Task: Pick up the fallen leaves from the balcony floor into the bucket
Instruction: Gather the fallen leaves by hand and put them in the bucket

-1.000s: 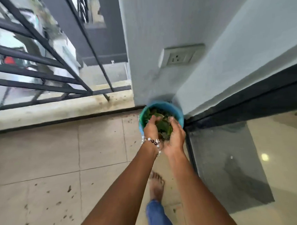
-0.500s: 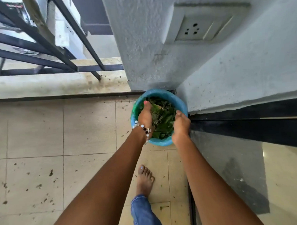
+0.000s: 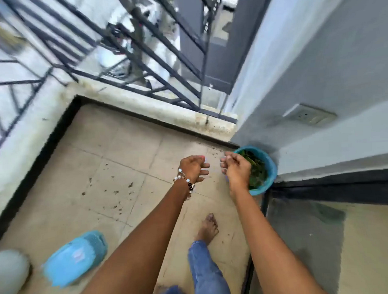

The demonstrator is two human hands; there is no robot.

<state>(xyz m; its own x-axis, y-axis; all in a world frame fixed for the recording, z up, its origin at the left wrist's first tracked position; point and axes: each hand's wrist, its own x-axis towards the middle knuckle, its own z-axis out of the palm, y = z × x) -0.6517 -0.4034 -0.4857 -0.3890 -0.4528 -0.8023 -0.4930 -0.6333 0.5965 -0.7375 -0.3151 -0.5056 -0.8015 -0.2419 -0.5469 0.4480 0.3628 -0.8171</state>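
Two bare hands hover above the beige tiled balcony floor [image 3: 114, 162], just left of the round blue plastic bucket [image 3: 269, 166] that stands in the corner against the grey wall [image 3: 317, 54]. The left hand [image 3: 192, 167], with a beaded bracelet [image 3: 185, 182] at its wrist, has its fingers [image 3: 204, 172] loosely curled and holds nothing; the right hand [image 3: 236, 168] partly covers the bucket's near rim, its fingers likewise relaxed and empty. A pile of green leaves [image 3: 256, 171] lies inside the bucket. No whole leaves show on the tiles in view, only small dark specks and crumbs, so the picking seems nearly or wholly done, judging by this corner alone. A blue slipper [image 3: 73, 258] lies on the floor at lower left, and a bare foot [image 3: 208, 226] stands between the forearms.
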